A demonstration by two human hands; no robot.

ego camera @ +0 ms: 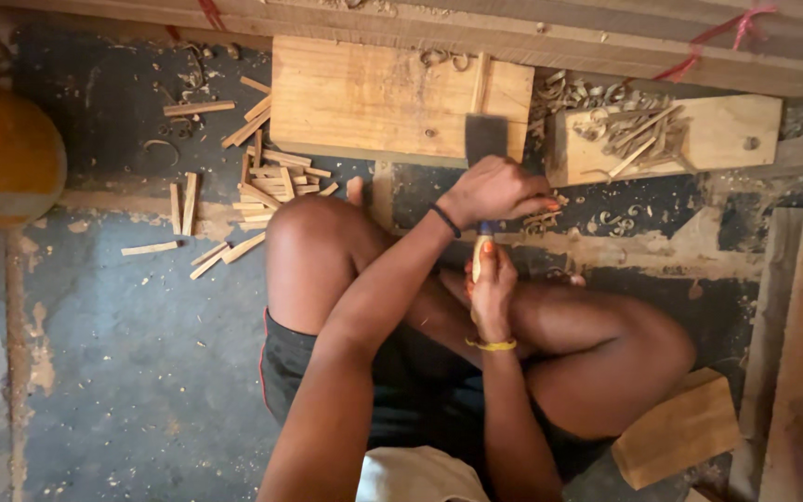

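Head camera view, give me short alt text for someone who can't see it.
Looking down at a person sitting cross-legged on a dusty floor, the left hand gripping a dark blade against a wooden board while the right hand holds its handle below. Small wood sticks and shavings lie scattered around.

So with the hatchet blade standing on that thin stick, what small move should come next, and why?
Probably a short, light chop down the stick. The left hand grips the hatchet near its head, blade against the stick upright on the wooden block; the right hand holds the handle's end.
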